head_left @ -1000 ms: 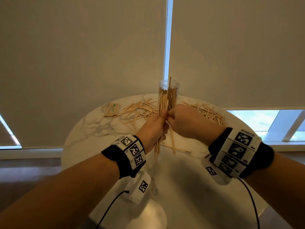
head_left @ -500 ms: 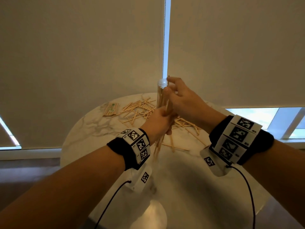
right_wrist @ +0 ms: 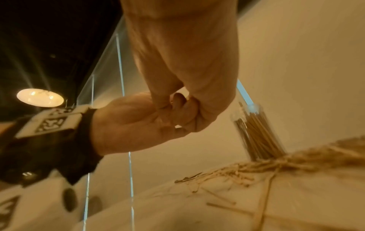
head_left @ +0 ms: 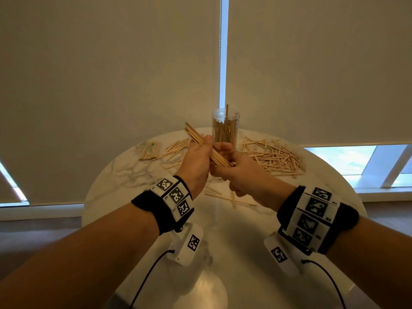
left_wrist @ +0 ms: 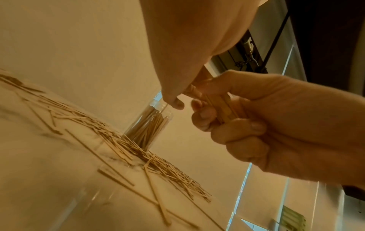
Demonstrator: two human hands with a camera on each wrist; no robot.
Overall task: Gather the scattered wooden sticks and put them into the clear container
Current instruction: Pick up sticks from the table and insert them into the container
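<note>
My left hand (head_left: 204,151) grips a bundle of wooden sticks (head_left: 196,136) above the table, tilted with its top end to the left. My right hand (head_left: 228,169) curls round the bundle's lower end; the left wrist view shows its fingers (left_wrist: 205,115) wrapped on the sticks (left_wrist: 219,103). Just behind both hands stands the clear container (head_left: 225,132), upright and mostly filled with sticks, one poking above its rim. It also shows in the wrist views as the container (left_wrist: 150,125) and container (right_wrist: 256,134). Loose sticks (head_left: 274,156) lie scattered at the right and more sticks (head_left: 176,146) at the left.
The round marble table (head_left: 223,246) has bare surface in front of my wrists. A flat packet of sticks (head_left: 150,150) lies at the far left. A few single sticks (head_left: 233,199) lie under my hands. Window blinds hang close behind the table.
My right hand has come down from the container's rim to the bundle's lower end. The bundle has tipped from upright to leaning left. One stick now stands up in the container.
</note>
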